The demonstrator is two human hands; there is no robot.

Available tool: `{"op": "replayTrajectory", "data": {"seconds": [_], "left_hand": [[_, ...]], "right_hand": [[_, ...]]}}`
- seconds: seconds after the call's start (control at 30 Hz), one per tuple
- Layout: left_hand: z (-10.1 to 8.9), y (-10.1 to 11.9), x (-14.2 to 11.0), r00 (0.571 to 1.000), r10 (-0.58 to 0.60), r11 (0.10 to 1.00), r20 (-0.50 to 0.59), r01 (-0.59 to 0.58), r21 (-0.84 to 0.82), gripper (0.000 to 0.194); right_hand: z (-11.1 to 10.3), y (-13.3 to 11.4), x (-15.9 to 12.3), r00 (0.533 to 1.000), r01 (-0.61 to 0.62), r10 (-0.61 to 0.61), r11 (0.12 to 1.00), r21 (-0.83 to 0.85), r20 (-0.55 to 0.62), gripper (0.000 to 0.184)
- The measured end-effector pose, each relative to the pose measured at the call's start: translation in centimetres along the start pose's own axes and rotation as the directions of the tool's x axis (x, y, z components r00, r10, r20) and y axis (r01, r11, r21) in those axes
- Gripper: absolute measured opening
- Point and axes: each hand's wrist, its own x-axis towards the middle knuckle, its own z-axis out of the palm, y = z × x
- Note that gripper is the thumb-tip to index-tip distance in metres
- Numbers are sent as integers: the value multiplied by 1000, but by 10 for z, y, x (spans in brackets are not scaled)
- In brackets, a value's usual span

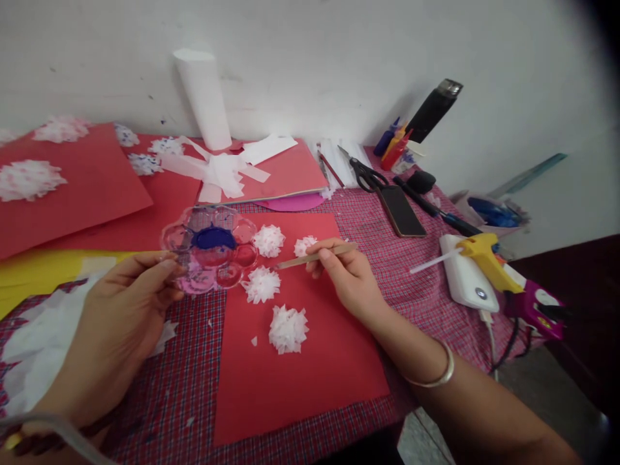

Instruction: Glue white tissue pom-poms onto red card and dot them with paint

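Observation:
My left hand [140, 297] grips the edge of a clear flower-shaped paint palette [245, 227] with dark blue, red and pink paint in its wells. In my right hand [346, 274] is a thin flat wooden stick [295, 260], possibly a brush, its tip pointing left toward the palette. The tip is close to a white paper flower [262, 284]. More white paper flowers, one at the front [288, 329], one behind [268, 240] and one partly hidden by my right fingers [305, 245], lie on a red sheet [300, 400].
Red sheets with tinted paper flowers [31, 179] lie at left. White paper strips [225, 173] and a paper roll [206, 100] are at the back. Scissors [363, 171], a phone [402, 210], paint bottles [396, 152], a yellow glue gun [491, 261] and a white box [467, 274] are at right.

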Motion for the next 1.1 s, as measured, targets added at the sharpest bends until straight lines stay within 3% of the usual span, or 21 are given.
{"op": "replayTrajectory", "data": {"seconds": [0.33,0.53,0.83,1.0,1.1], "left_hand": [[0,-2,0,1000,15,1000,14,-15,-8,17],[5,0,-3,1000,27,999,12,-27,-29,19],[9,3,-6,1000,24,1000,-19,-24,-13,21],[9,-2,-1,998,34,999,-48,-35,-22,25],[10,-4,1,997,43,999,-60,-44,-27,25]], "right_hand": [[1,2,0,999,29,-28,1000,-5,39,20],[9,4,-4,987,34,-25,998,-51,157,21],[7,6,-3,993,30,-25,999,-44,116,19],[3,-3,-8,997,71,-70,997,23,-36,17],[5,-8,-12,996,88,-87,994,60,-16,17]]}}
